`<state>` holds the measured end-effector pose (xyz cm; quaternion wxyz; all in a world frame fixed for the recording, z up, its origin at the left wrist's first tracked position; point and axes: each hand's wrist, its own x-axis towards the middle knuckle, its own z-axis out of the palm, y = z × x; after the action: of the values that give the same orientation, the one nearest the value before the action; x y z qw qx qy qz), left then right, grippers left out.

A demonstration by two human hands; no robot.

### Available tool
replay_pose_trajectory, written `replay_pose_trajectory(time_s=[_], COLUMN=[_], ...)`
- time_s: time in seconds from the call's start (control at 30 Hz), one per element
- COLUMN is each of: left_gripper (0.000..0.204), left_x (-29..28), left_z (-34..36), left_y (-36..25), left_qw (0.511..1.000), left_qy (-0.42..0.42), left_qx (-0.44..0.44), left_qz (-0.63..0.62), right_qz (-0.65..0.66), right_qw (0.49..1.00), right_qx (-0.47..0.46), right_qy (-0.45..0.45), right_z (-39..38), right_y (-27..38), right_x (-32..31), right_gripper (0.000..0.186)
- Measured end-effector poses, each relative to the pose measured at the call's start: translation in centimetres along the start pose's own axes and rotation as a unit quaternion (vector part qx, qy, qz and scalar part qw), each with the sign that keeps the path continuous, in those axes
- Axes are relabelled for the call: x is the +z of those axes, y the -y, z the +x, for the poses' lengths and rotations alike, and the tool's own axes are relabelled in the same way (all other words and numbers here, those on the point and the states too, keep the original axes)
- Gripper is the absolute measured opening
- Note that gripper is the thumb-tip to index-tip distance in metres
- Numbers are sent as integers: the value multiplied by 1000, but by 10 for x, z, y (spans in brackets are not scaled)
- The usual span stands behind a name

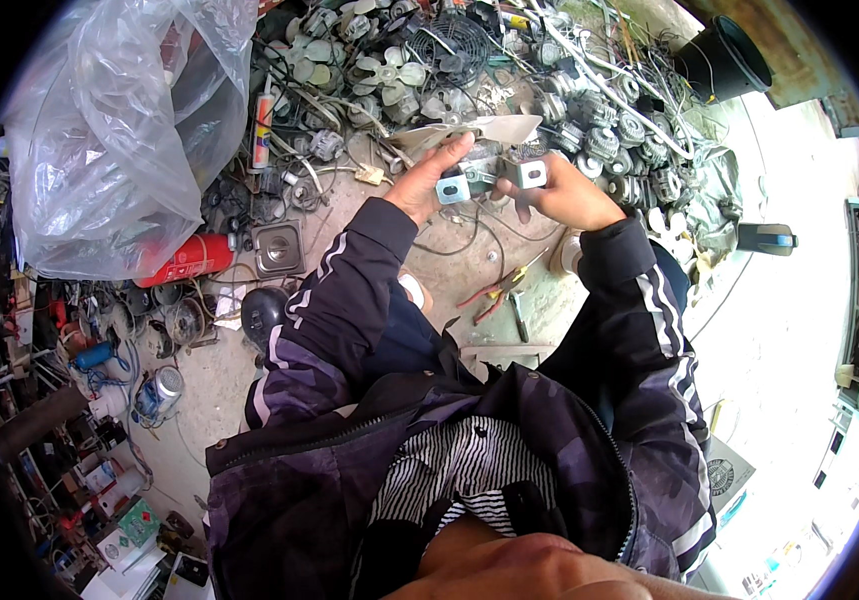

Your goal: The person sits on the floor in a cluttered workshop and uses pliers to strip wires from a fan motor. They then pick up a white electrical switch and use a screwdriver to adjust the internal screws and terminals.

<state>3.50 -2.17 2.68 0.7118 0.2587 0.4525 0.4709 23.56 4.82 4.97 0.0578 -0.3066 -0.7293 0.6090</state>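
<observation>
Between my hands is a small fan motor with pale plastic blades on its far side and a metal bracket whose bent, slotted ends face me. My left hand grips it from the left, thumb up beside the blades. Closed around the right bracket end, my right hand has its fingertips partly hidden below the metal. The motor body is mostly covered by brackets and fingers. On the floor beneath lie red-handled pliers and a small tool with a dark handle.
A heap of motors and loose fan blades spreads ahead. At the left are a clear plastic bag, a red cylinder, a sealant tube and a metal pan. A black bucket stands far right.
</observation>
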Motion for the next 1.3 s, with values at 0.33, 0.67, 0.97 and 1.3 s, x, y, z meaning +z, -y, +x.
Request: replay_pose_trajectory(time_s=[0.33, 0.67, 0.97, 1.3], left_gripper=[49, 49, 50, 51], left_x=[-30, -27, -28, -14], left_z=[21, 21, 15, 8], left_y=[14, 18, 13, 13], left_qw=[978, 980, 989, 994], left_qy=[17, -10, 30, 34], left_qx=[-30, 4, 3, -39], left_qz=[-204, -200, -147, -92], right_qz=[174, 295, 192, 76], right_qw=[983, 955, 980, 996], right_qx=[-30, -12, 48, 25], right_qy=[55, 20, -5, 38], right_z=[5, 14, 11, 0], right_y=[-2, -14, 1, 8], right_x=[18, 57, 33, -4], right_gripper=[29, 28, 29, 28])
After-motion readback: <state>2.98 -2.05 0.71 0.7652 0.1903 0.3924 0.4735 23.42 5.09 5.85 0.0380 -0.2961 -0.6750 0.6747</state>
